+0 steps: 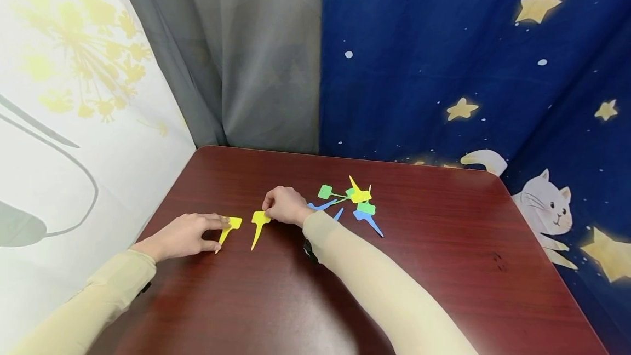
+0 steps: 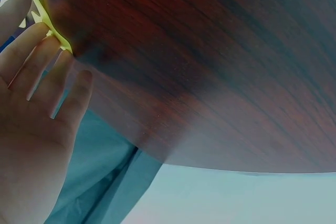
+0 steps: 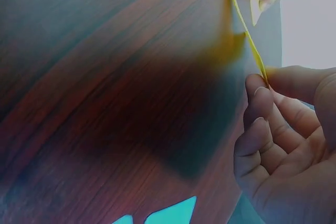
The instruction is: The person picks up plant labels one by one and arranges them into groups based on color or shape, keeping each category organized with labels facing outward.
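Observation:
Two yellow T-shaped plant labels lie near my hands in the head view. My left hand (image 1: pixel 189 236) rests its nearly straight fingers and thumb on the left yellow plant label (image 1: pixel 235 223), against the table. In the left wrist view, that label's edge (image 2: pixel 62 41) runs along the fingertips. My right hand (image 1: pixel 287 205) pinches the head of the other yellow plant label (image 1: pixel 258 223) at its corner, between thumb and index finger; its pointed stem is towards me. The right wrist view has this label (image 3: pixel 244 27) edge-on, the other fingers curled below the pinch.
Beyond my right wrist lies a loose pile of plant labels: green ones (image 1: pixel 325 192), a yellow one (image 1: pixel 361 196) and blue ones (image 1: pixel 371 220), partly overlapping. They lie on a dark red wooden table (image 1: pixel 434 267). Grey (image 1: pixel 271 59) and blue curtains (image 1: pixel 419 70) hang behind its far edge.

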